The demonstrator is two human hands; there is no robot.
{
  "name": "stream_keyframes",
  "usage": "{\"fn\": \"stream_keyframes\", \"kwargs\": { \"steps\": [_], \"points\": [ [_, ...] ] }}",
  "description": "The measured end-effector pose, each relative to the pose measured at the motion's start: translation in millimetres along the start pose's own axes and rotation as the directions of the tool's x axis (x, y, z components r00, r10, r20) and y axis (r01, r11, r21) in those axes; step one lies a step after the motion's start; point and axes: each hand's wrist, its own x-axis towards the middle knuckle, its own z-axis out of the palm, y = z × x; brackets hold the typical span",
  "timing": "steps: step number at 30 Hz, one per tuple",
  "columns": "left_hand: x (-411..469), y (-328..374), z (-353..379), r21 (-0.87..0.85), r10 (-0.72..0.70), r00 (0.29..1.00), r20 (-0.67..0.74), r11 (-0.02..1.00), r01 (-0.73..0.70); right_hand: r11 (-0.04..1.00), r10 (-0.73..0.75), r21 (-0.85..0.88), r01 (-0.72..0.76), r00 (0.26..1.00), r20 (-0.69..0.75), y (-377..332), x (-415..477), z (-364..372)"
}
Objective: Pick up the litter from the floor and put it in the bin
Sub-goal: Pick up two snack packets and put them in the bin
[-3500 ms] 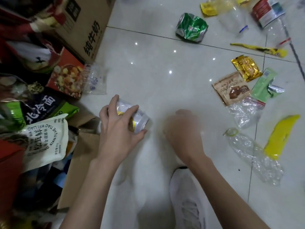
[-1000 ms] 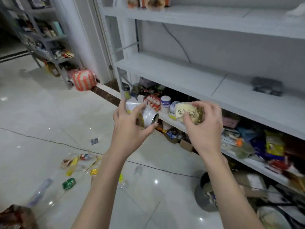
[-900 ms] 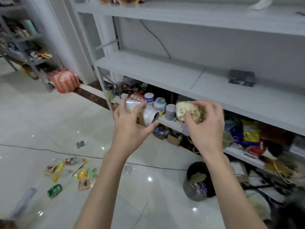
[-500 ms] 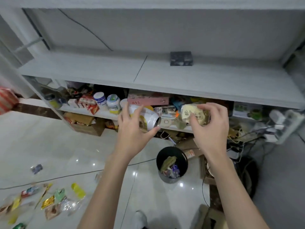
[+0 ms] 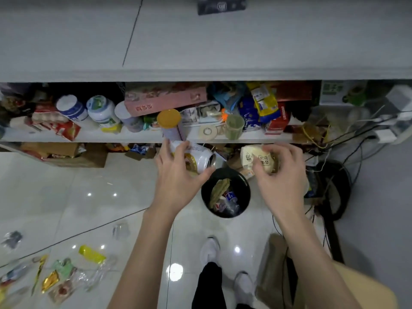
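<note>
My left hand [image 5: 176,181] grips a white and gold drink can [image 5: 198,158], held on its side just above and left of the black bin [image 5: 205,197]. My right hand [image 5: 281,181] is closed on a crumpled cream wrapper [image 5: 250,156] with dark print, above and right of the bin. The round bin stands on the white tiled floor below both hands and holds several wrappers and a crushed clear bottle. More litter [image 5: 64,273] lies on the floor at the lower left: yellow, gold and green wrappers and clear plastic.
A grey shelf unit [image 5: 200,70] fills the top; its low shelf is crowded with jars, boxes and packets. Cables and a black stand [image 5: 332,192] sit right of the bin. A cardboard box [image 5: 75,156] lies under the shelf. My white shoes [image 5: 209,250] are below the bin.
The view has swung from the floor litter up past the shelves and down onto the bin. Both hands kept their loads and now hover over the bin's rim.
</note>
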Motion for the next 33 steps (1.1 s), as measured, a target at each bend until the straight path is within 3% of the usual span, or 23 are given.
{"fn": "stream_keyframes", "kwargs": {
  "steps": [15, 23, 33],
  "points": [
    [57, -166, 230, 0.073, -0.021, 0.977, 0.211, 0.997, 0.006, 0.943, 0.332, -0.083, -0.323, 0.930, 0.155, 208, -20, 200],
    [66, -224, 332, 0.092, -0.058, 0.915, 0.398, 0.995, 0.023, 0.885, 0.461, -0.148, -0.441, 0.874, 0.154, 293, -26, 269],
    [79, -240, 372, 0.043, -0.013, 0.926, 0.377, 0.999, -0.004, 0.845, 0.535, -0.118, -0.522, 0.830, 0.156, 329, -12, 297]
  ]
}}
